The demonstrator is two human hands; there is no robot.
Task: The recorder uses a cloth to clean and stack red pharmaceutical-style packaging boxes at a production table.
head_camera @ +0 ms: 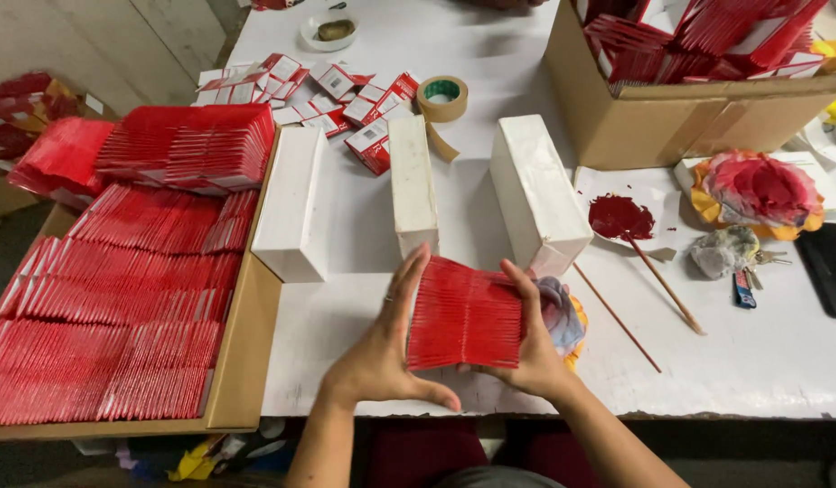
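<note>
Left hand (382, 348) and right hand (526, 339) clamped on red packet stack (463, 316), fingers pressed flat, white block (413, 185) beyond, perhaps wrapped.

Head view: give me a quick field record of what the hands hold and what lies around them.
left hand: pressed against left end of red packet stack
right hand: grips the stack's right end
in front: three white blocks, standing apart
left: tray of red packets
right: red paste on paper, two sticks
behind: tape roll, cardboard box

Stack of flat red packets (463, 314), fanned, upright, pressed between both palms
</note>
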